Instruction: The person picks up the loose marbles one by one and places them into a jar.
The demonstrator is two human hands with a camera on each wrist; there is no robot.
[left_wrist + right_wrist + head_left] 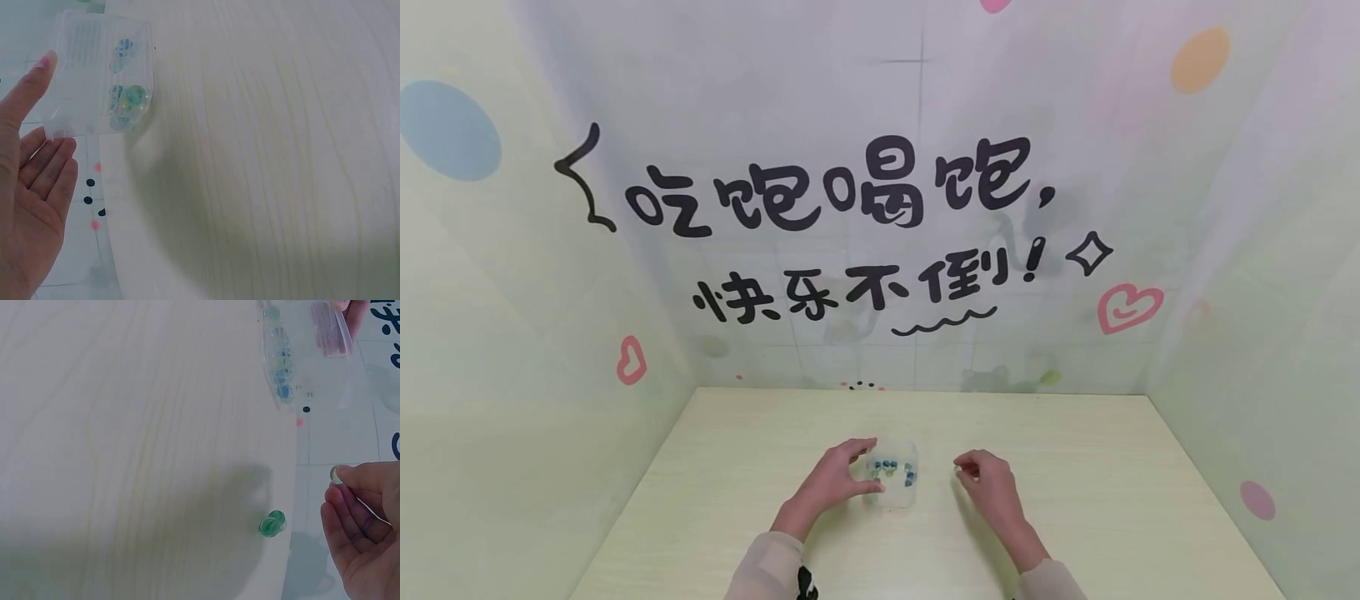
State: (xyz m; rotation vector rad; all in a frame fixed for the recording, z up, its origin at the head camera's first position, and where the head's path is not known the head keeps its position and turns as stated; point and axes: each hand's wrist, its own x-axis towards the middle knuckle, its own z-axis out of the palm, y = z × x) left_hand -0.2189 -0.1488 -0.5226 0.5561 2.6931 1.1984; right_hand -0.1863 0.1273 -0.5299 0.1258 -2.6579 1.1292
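A clear plastic box (898, 502) stands on the table with several blue and green glass marbles (886, 465) in it. My left hand (833, 477) grips the box from its left side, thumb and fingers round the rim, as the left wrist view also shows. To the right of the box, my right hand (992, 483) is raised over the table. Between its thumb and fingertips it pinches a clear glass marble (336, 474). Green glass (273, 524), looking like one or two marbles, lies on the tabletop near that hand in the right wrist view; the head view hides it.
The pale wood-grain table (737, 467) ends at a back wall (880, 358) printed with large black characters. Side walls with coloured dots and hearts close in the table on the left and right.
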